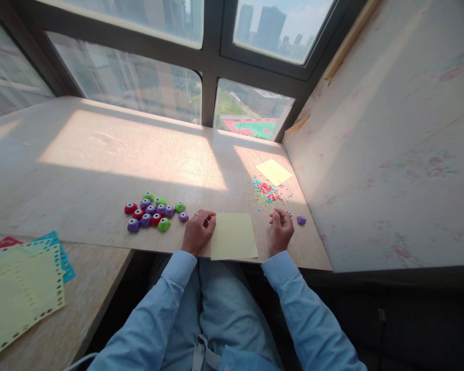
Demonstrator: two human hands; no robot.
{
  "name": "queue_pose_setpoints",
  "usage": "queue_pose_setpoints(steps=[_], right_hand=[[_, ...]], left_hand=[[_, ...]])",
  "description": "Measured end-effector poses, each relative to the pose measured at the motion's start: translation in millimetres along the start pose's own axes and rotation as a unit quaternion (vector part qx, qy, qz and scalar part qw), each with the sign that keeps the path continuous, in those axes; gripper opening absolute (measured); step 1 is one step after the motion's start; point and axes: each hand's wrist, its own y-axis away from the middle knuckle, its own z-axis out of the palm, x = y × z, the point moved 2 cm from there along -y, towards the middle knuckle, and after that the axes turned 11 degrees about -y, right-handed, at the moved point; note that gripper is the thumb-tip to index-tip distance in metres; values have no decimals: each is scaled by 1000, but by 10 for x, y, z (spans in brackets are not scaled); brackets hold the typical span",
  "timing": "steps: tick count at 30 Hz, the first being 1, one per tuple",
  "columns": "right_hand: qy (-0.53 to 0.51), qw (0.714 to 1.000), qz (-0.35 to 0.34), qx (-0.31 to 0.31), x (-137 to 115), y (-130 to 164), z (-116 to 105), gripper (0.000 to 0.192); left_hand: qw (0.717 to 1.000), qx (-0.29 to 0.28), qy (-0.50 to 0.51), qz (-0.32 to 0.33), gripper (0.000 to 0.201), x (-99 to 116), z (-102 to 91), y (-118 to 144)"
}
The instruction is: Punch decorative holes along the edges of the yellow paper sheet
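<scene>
A pale yellow sheet of paper [234,236] lies flat at the table's front edge, between my hands. My left hand [199,231] rests by the sheet's left edge with its fingers curled in; nothing shows in them. To the right of the sheet, my right hand [281,230] is closed with the fingertips together, and whatever they may hold is hidden. Just right of it stands a purple craft punch [301,220]. Several purple, green and red craft punches [150,209] are grouped left of my left hand.
Small red, blue and pale yellow paper bits [268,191] are scattered beyond my right hand, below a yellow paper piece [274,171]. Sheets with punched edges [19,299] lie on the lower left surface. A papered wall [386,154] bounds the right, windows [139,72] the back.
</scene>
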Motion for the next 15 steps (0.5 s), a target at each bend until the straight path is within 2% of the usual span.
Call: queue_pose_setpoints(steps=[4,8,11,15], right_hand=[[15,1000,-16,-9,-17,-40,-117,31],[120,989,-76,-30,-36,-269,-369,34],[239,957,-128,-98,-72,-463,-518,36],[344,912,-136,-178,-101,-592,-595,39]], left_hand=[[993,9,-60,100,24,86,-25,35],[979,-42,-106,171,38,127,15,47],[969,-86,-129,192,49,122,63,40],[960,-101,-169,201,48,99,100,37]])
